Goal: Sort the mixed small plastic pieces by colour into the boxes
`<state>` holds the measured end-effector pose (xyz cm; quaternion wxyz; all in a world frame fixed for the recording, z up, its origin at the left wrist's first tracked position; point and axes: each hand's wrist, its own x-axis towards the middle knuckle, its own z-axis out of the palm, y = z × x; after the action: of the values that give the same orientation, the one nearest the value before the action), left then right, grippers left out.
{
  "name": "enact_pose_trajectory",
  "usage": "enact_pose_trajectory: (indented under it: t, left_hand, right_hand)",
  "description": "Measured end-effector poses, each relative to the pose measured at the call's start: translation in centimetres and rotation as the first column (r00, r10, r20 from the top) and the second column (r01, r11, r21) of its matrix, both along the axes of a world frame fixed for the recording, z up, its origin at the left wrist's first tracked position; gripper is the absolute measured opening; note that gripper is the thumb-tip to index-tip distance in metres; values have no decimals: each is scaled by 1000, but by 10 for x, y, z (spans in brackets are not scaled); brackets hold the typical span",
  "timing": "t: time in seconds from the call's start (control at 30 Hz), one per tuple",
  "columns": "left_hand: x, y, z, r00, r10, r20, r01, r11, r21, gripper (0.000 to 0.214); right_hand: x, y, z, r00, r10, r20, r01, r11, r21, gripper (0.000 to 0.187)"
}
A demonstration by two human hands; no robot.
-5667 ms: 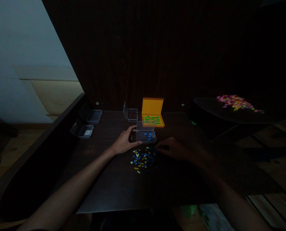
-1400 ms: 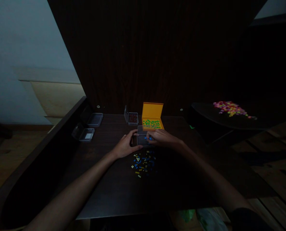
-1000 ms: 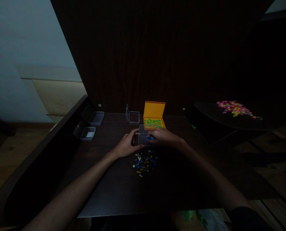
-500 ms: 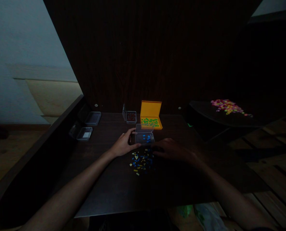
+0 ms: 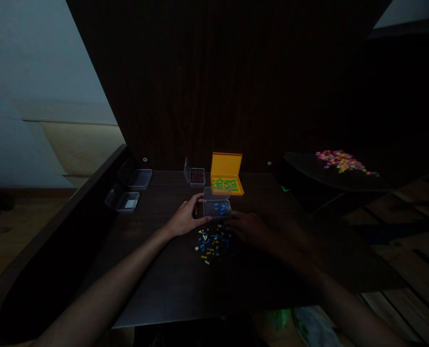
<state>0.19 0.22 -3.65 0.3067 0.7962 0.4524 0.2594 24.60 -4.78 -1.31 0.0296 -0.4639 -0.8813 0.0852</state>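
A small clear plastic box (image 5: 216, 208) with blue pieces in it stands open in the middle of the dark table (image 5: 185, 289). My left hand (image 5: 184, 220) curls around its left side and holds it. My right hand (image 5: 246, 226) lies in shadow just right of a loose heap of small blue and yellow pieces (image 5: 211, 239), its fingertips at the heap's edge. I cannot see whether those fingers grip anything.
An open orange box (image 5: 226, 173) with green pieces stands behind the clear box. Left of it is a clear box with dark red pieces (image 5: 196, 176). Two more clear boxes (image 5: 127, 201) sit at the table's left edge. Colourful pieces (image 5: 339, 160) lie on a side table at the right.
My right hand has come back from over the clear box to the right side of the loose heap. My left hand has stayed on the box.
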Motion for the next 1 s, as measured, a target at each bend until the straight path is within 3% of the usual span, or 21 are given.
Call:
enact_pose_trajectory:
  t: [0.2,0.47,0.6,0.77,1.0]
  left_hand:
    - [0,0,0,1000,-20,23,21,1000,-13,77]
    - [1,0,0,1000,-7,29,7,1000,-5,77]
    - [0,0,-1,999,-23,46,23,1000,-7,77]
    - [1,0,-1,999,-6,37,6,1000,-1,79]
    - [1,0,-1,999,-17,28,16,1000,9,77]
  right_hand:
    - [-3,-2,-2,998,21,-55,-19,999,31,25]
    - [-7,-5,-1,1000,-17,26,16,999,45,21]
    - [-3,1,3,997,-5,-75,12,996,92,22]
    - [-11,27,11,975,19,-222,21,985,174,23]
    - [-45,56,14,999,42,23,-43,997,57,21]
